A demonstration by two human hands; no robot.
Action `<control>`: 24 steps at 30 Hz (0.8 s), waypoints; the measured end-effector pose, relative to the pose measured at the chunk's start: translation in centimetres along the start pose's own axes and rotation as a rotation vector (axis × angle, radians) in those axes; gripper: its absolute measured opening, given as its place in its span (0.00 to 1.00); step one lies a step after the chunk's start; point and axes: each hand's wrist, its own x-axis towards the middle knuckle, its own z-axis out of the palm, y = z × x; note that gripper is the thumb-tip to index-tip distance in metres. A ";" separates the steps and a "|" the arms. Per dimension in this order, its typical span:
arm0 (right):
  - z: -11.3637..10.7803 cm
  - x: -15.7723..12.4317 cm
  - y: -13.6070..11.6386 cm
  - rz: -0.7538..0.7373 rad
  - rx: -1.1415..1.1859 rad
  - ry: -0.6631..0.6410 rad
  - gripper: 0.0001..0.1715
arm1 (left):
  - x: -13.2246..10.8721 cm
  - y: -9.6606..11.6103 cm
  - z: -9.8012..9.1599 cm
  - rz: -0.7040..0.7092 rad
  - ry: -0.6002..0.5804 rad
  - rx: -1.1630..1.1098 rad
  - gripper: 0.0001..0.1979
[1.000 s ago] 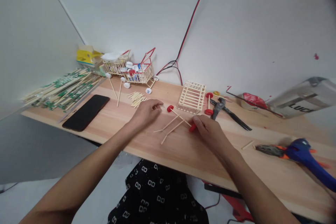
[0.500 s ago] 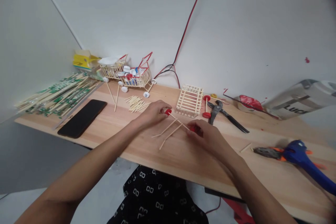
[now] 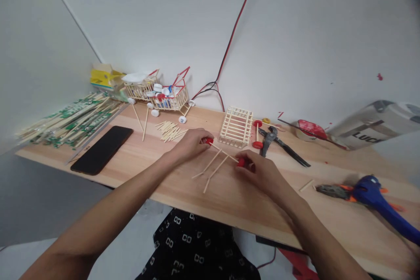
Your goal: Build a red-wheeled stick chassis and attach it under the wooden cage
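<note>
Between my hands is a wooden-stick frame [image 3: 215, 162] with a red bottle cap at each end of its cross stick. My left hand [image 3: 196, 140] pinches the left red cap [image 3: 209, 141]. The right red cap [image 3: 241, 162] is gripped by the fingers of my right hand [image 3: 257, 167]. Two bent legs of joined sticks slope from the cross stick toward me, low over the table. Just behind stands a slatted stick basket [image 3: 236, 126]. A separate stick axle with red caps [image 3: 257, 134] is to the basket's right.
Short cut sticks [image 3: 170, 131] lie left of my hands, near a phone [image 3: 102, 149] and packaged chopsticks [image 3: 75, 120]. Small stick carts [image 3: 170, 98] stand at the back. Pincers [image 3: 284, 144], pliers [image 3: 334, 191], a blue glue gun [image 3: 377, 197] and a red-stained bowl [image 3: 310, 130] are at right.
The stick frame has turned slightly, its legs swinging a little to the right and toward me. Both hands keep hold of the caps, and the right cap shows more now.
</note>
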 end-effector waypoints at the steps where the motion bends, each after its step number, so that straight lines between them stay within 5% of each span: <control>1: 0.0 0.0 0.0 0.003 0.005 0.004 0.11 | -0.1 0.2 -0.2 -0.005 0.002 0.004 0.11; 24: -1.4 -2.7 -1.7 0.036 0.084 -0.029 0.11 | 0.8 4.6 -3.3 0.056 -0.017 0.025 0.11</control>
